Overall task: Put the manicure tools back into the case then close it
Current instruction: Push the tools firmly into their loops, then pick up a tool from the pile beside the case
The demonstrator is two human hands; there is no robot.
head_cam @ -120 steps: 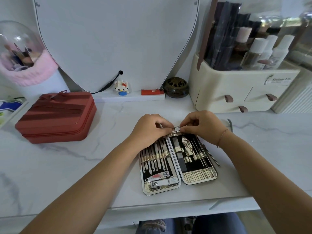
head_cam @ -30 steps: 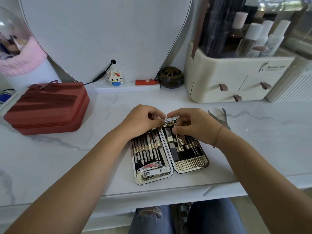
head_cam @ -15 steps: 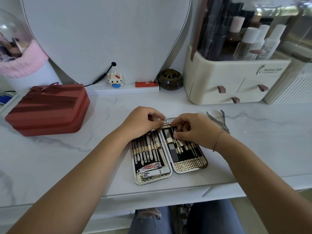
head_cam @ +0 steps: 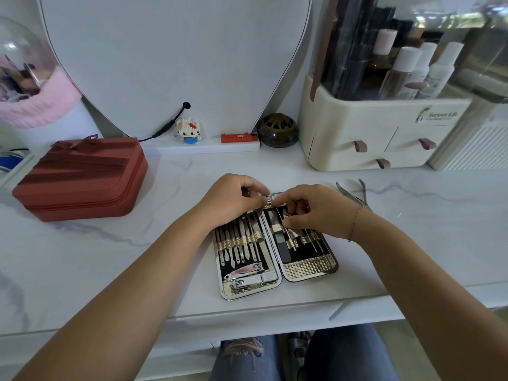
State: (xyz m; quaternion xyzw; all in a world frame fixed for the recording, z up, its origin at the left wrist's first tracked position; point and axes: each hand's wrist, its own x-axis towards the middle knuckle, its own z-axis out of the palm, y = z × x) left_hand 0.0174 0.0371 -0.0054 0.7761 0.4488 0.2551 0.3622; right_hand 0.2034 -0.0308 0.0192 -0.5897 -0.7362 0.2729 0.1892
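The case (head_cam: 310, 270) lies open flat on the desk (head_cam: 137, 257), with tools strapped in both halves. The left hand (head_cam: 233, 199) has its grip curled on the case's far edge. Over the case's right half, the right hand (head_cam: 316, 213) has its grip pinched on a thin tool (head_cam: 292, 243). Nippers (head_cam: 354, 198) lie right of the case.
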